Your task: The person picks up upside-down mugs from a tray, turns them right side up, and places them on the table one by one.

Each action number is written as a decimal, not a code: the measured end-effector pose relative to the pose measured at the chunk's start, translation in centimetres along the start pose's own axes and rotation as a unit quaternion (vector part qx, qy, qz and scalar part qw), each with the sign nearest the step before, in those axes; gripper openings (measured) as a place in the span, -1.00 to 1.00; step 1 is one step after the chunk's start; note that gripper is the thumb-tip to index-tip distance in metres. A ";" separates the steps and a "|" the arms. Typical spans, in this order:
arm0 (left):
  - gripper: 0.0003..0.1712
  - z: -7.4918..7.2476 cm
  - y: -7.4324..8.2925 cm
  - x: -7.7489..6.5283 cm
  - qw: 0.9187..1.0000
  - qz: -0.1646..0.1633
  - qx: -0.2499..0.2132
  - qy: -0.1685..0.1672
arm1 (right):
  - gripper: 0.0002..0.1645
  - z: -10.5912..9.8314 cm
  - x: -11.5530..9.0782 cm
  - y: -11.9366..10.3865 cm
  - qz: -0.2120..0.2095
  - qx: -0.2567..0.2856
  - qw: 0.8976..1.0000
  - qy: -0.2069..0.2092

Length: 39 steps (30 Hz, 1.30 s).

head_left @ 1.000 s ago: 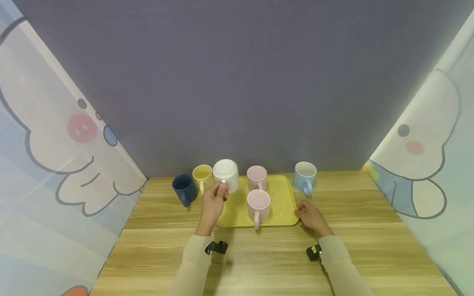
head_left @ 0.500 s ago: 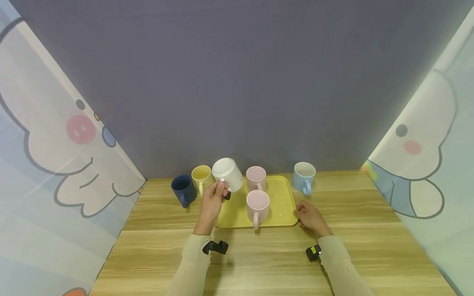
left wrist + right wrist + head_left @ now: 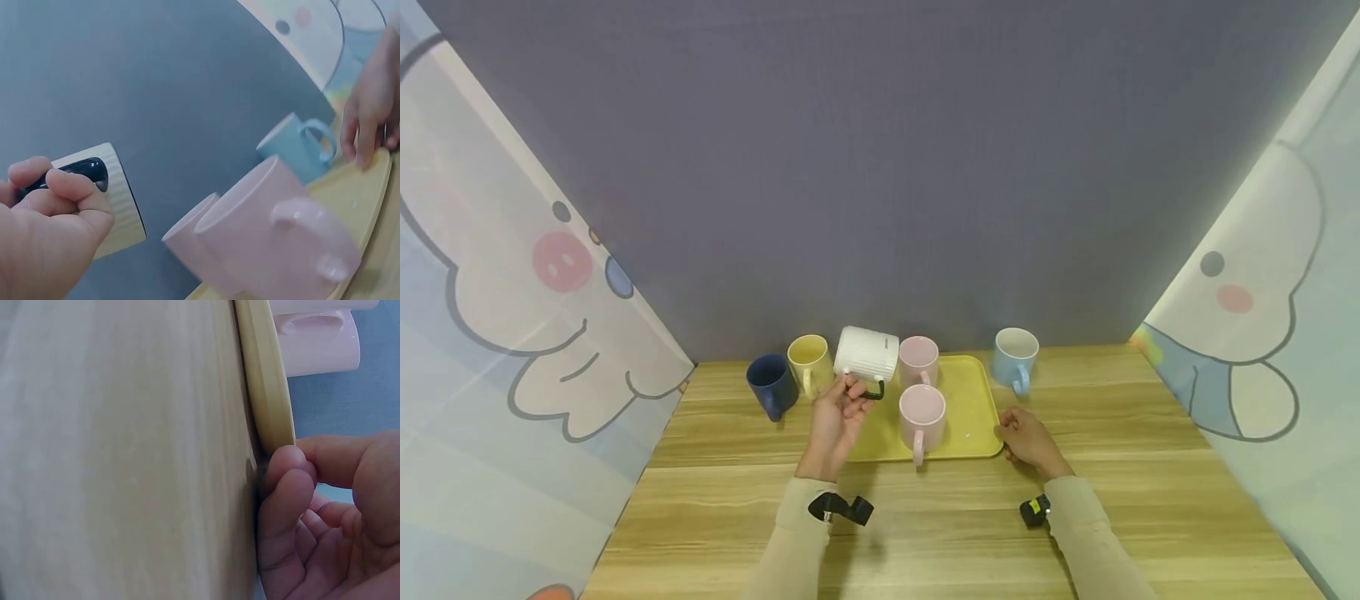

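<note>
Backdrop: we see a plain grey wall (image 3: 880, 167) between cartoon-printed side panels (image 3: 497, 292), above a wood-grain table (image 3: 715, 508).
White mug: ribbed and tipped onto its side, it hangs above the left part of the yellow tray (image 3: 966, 408), its body (image 3: 867, 354) just beyond our left fingers (image 3: 70, 184).
Left hand: our fingers (image 3: 835, 425) curl around the mug's dark handle (image 3: 87, 170), gripping it.
Right hand: ours (image 3: 1028, 439) pinches the tray's near right corner, the other fingers curled below the rim.
Pink mugs: two stand upright on the tray, the front one (image 3: 922, 417) with its handle toward us, the rear one (image 3: 917, 358) near the white mug but apart from it.
Light blue mug: upright on the table (image 3: 1011, 362), just right of the tray.
Left side: we have a yellow mug (image 3: 809, 354) and a navy mug (image 3: 772, 383) standing side by side.
</note>
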<state>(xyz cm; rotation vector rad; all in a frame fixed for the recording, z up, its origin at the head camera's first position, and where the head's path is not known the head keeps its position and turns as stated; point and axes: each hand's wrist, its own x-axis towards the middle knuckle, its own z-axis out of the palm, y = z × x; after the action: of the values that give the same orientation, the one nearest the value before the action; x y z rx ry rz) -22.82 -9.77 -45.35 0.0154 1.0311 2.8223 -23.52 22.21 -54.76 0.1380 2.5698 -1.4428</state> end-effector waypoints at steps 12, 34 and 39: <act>-0.68 -0.6 -1.8 -0.1 0.984 -0.050 -0.167 -0.049 | -0.77 0.0 0.1 0.1 0.009 -0.006 1.000 0.003; -0.73 2.0 -4.6 -0.5 0.973 -0.075 -0.205 -0.076 | -0.52 4.5 -3.7 -11.1 -0.103 0.471 0.845 -0.229; -0.71 2.2 -5.1 -0.6 0.967 -0.078 -0.222 -0.097 | -0.66 4.7 -3.8 -12.0 -0.083 0.539 0.790 -0.282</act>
<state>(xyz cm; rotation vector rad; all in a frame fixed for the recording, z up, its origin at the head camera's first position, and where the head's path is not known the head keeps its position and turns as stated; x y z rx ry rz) -21.50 -4.57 -46.90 0.1534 0.3320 2.7688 -21.34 11.96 -46.30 -0.3278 1.0844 -2.3710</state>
